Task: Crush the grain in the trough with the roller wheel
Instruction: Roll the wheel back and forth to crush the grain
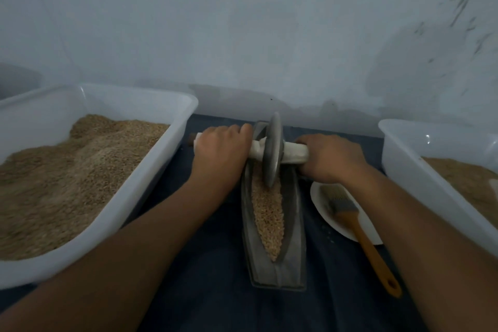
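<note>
A grey boat-shaped metal trough lies lengthwise on a dark cloth in the middle. Tan grain fills its groove. A grey roller wheel stands upright in the far half of the groove, its lower edge in the grain. A white-wrapped axle handle passes through the wheel. My left hand grips the handle's left end, my right hand grips its right end. Both forearms reach in from the near edge.
A big white plastic tub of grain stands at the left, a second white tub with grain at the right. A white plate holds a brush with an orange handle beside the trough. A pale wall rises close behind.
</note>
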Demonstrator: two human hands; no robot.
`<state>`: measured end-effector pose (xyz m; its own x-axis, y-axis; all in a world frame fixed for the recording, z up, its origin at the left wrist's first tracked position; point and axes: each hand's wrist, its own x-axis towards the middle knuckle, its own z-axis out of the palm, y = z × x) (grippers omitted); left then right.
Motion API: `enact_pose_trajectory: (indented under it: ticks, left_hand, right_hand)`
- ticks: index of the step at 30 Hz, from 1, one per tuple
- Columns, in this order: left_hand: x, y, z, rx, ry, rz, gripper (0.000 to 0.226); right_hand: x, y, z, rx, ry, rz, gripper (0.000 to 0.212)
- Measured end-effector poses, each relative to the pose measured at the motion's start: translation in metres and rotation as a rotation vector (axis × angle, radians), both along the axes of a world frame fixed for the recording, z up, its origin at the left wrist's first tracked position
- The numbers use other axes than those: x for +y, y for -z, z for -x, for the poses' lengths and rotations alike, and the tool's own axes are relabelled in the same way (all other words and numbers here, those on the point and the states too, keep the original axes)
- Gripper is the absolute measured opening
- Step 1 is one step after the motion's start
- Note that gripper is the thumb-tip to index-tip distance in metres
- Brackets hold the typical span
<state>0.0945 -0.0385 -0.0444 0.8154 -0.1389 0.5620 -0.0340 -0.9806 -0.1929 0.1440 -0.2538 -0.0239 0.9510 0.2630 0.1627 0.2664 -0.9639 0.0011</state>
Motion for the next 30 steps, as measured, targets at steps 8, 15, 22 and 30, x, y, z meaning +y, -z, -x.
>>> enact_pose_trajectory:
  ticks: [8, 15, 22, 30]
  left_hand:
    - [-0.002, 0.01, 0.049, -0.045, 0.078, 0.031, 0.016]
    - [-0.004, 0.013, 0.089, -0.037, 0.108, 0.051, 0.026]
    - [-0.007, 0.014, 0.107, 0.001, 0.084, 0.054, 0.054]
    - [0.0, 0.021, 0.078, -0.033, 0.097, 0.091, 0.023]
  right_hand:
    - [-0.002, 0.011, 0.046, -0.122, -0.018, -0.046, 0.034]
    - [-0.006, 0.015, 0.095, -0.272, -0.061, -0.051, 0.033]
    - [-0.012, 0.02, 0.116, -0.286, -0.086, -0.1, 0.039]
    - [-0.005, 0.017, 0.081, -0.31, -0.072, -0.003, 0.032]
